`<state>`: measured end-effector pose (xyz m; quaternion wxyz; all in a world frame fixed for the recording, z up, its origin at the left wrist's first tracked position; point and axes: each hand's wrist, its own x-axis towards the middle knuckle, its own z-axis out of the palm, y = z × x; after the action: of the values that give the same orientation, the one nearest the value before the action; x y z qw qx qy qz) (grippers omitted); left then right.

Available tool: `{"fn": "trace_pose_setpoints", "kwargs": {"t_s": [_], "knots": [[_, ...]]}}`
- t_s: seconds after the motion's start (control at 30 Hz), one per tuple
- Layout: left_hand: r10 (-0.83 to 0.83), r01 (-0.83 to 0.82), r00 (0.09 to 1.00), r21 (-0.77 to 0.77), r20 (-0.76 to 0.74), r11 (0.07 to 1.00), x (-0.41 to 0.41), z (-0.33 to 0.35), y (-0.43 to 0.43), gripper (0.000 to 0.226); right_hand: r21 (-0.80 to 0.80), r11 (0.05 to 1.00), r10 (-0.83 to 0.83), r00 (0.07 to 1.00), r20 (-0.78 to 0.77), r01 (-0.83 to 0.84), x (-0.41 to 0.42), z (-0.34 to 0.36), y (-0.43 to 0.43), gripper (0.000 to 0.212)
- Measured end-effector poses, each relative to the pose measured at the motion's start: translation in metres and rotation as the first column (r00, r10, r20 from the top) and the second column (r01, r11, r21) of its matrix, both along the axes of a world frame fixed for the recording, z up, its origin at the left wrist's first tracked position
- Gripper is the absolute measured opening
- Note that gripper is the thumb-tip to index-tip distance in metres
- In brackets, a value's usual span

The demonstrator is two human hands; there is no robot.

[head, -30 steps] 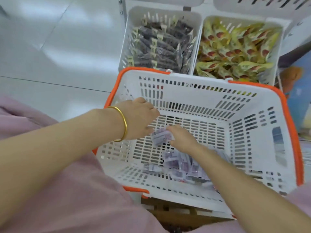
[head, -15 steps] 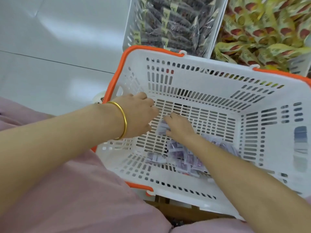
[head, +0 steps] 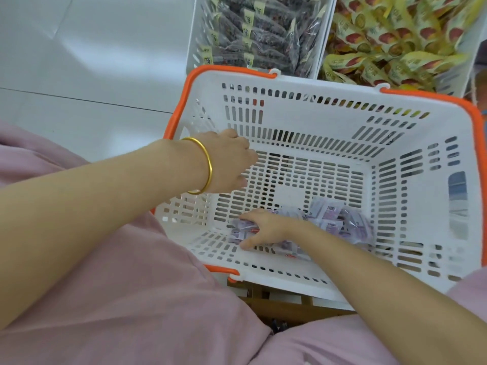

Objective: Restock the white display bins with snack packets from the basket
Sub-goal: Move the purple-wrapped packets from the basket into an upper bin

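Observation:
The white basket [head: 316, 114] with an orange rim sits in front of me. Small purple snack packets [head: 329, 214] lie piled on its floor toward the near side. My right hand [head: 266, 230] reaches down into the basket, thumb and fingers closing around a few packets at the pile's left end. My left hand [head: 229, 162], with a gold bangle on the wrist, hovers inside the left wall with fingers curled under; what it holds is hidden. Behind the basket stand two white display bins: one [head: 191, 48] with dark packets, one [head: 474, 35] with yellow-and-red packets [head: 395, 35].
Pale tiled floor [head: 79, 61] stretches to the left of the bins and basket. My pink clothing [head: 131, 299] fills the near foreground. A wooden stand [head: 279, 306] shows under the basket's near edge.
My right hand has moved from the middle of the basket floor toward the near-left onto the packet pile. The left hand stays by the left wall. The view has tilted down.

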<state>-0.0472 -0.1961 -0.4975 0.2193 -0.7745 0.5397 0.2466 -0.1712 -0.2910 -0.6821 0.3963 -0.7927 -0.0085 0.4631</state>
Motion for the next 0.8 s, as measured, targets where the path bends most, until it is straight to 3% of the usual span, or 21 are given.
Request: {"fn": "trace_pose_setpoints", "kwargs": {"t_s": [0.2,0.27,0.33,0.4,0.5,0.6,0.67,0.73,0.8], "knots": [[0.0,0.0,1.0,0.032,0.0,0.999,0.001,0.0,0.0,0.051,-0.041,0.993,-0.106,0.988,0.108,0.111,0.003,-0.011,0.015,0.068],[0.001,-0.001,1.0,0.045,-0.004,0.999,0.001,0.001,0.001,0.051,-0.022,0.973,-0.226,0.967,0.119,0.23,0.004,-0.008,0.011,0.057],[0.028,-0.027,0.999,0.055,-0.015,0.998,0.004,0.002,0.001,0.049,0.056,0.919,-0.392,0.919,0.049,0.39,0.005,0.005,-0.005,0.031],[0.078,-0.077,0.995,0.025,-0.057,0.997,0.008,0.004,-0.003,0.048,0.181,0.816,-0.529,0.836,-0.148,0.549,0.008,0.029,-0.029,0.018],[0.227,-0.246,0.948,-0.063,-0.222,0.967,0.012,0.007,-0.018,0.052,0.311,0.723,-0.574,0.786,-0.229,0.618,0.014,0.081,-0.077,0.042],[0.337,-0.425,0.815,-0.091,-0.471,0.901,0.016,0.009,-0.039,0.067,0.448,0.603,-0.64,0.736,-0.221,0.66,0.014,0.141,-0.113,0.029],[0.359,-0.536,0.624,-0.045,-0.693,0.843,0.016,0.015,-0.052,0.077,0.513,0.502,-0.703,0.674,-0.226,0.696,0.008,0.169,-0.126,0.031],[0.351,-0.618,0.39,0.041,-0.851,0.785,0.012,0.024,-0.064,0.059,0.55,0.416,-0.78,0.595,-0.195,0.725,0.002,0.183,-0.131,0.031],[0.321,-0.642,0.281,0.071,-0.904,0.763,0.008,0.03,-0.071,0.048,0.577,0.295,-0.871,0.463,-0.166,0.762,-0.001,0.188,-0.13,0.033]]}}
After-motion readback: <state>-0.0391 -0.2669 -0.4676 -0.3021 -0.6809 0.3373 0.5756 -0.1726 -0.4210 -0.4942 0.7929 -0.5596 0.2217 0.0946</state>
